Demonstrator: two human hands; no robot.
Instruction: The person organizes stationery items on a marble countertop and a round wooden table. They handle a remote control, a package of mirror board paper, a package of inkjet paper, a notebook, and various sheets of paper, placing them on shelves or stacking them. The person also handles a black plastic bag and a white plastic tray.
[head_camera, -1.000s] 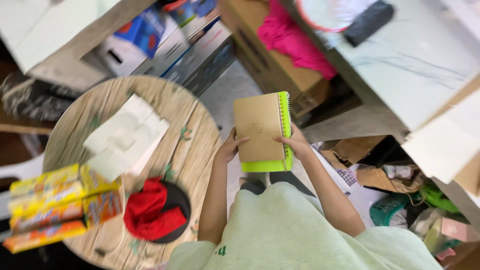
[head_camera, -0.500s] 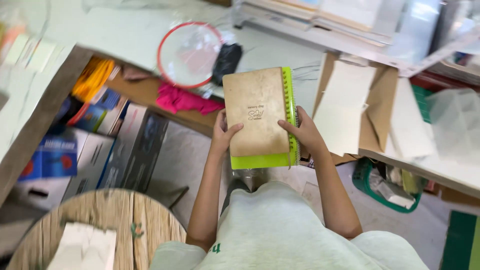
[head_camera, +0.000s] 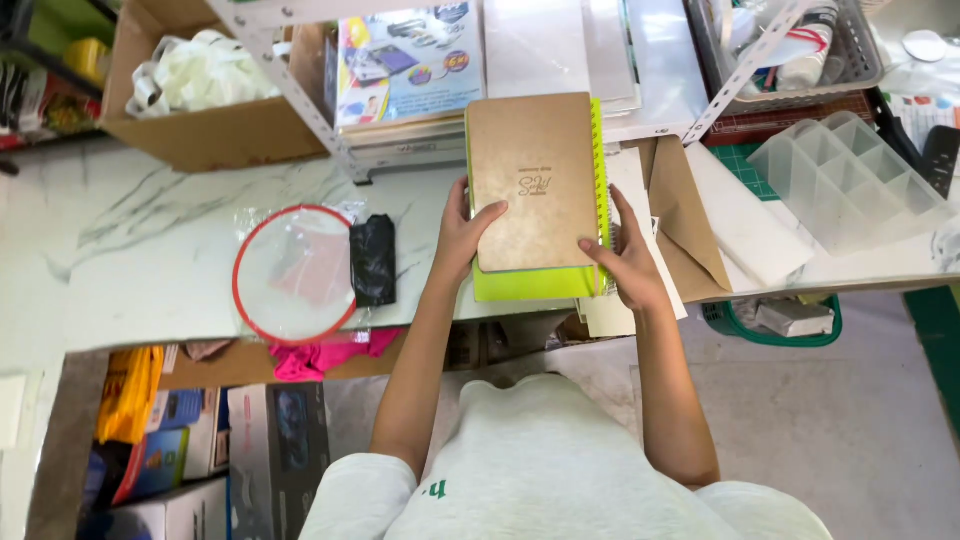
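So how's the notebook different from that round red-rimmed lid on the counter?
The notebook is rectangular, opaque brown with a bright green back and spiral edge; the lid is round and see-through with a red rim. The left hand and right hand hold the notebook; the lid lies untouched. Both are flat, over the marble counter.

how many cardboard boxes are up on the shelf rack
1: an open cardboard box at the rack's left end, holding white plastic bags. Others may be hidden beyond the frame.
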